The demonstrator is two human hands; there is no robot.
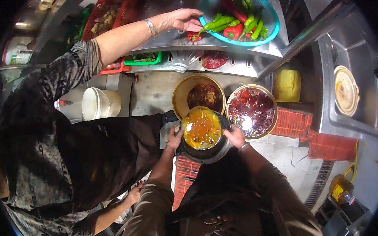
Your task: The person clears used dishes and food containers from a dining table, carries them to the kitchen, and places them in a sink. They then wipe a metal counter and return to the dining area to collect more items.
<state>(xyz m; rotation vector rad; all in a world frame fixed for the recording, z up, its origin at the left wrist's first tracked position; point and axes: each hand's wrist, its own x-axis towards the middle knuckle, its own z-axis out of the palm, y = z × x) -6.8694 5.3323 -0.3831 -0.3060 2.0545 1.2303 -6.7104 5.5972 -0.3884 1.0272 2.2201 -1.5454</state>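
My left hand (pixel 175 137) and my right hand (pixel 235 135) grip opposite sides of a dark metal pot (pixel 211 156). Orange-yellow oily liquid with bits in it (pixel 202 128) fills the visible part of the pot. The pot overlaps the near edge of a tall round bucket (pixel 175 99), which holds a dark red, chunky mixture (pixel 207 95) low inside. Right beside that bucket stands a second round bucket (pixel 276 112), nearly full of glossy dark red liquid with floating pieces (pixel 250 108).
At left a co-worker (pixel 89 151) reaches one hand (pixel 187 18) to a turquoise basket (pixel 276 23) of green and red peppers on a steel counter (pixel 170 42). A lidded white bucket (pixel 100 102), yellow container (pixel 287 85), steel sink (pixel 352 54), red mats (pixel 332 145) and oil bottle (pixel 340 189) surround me.
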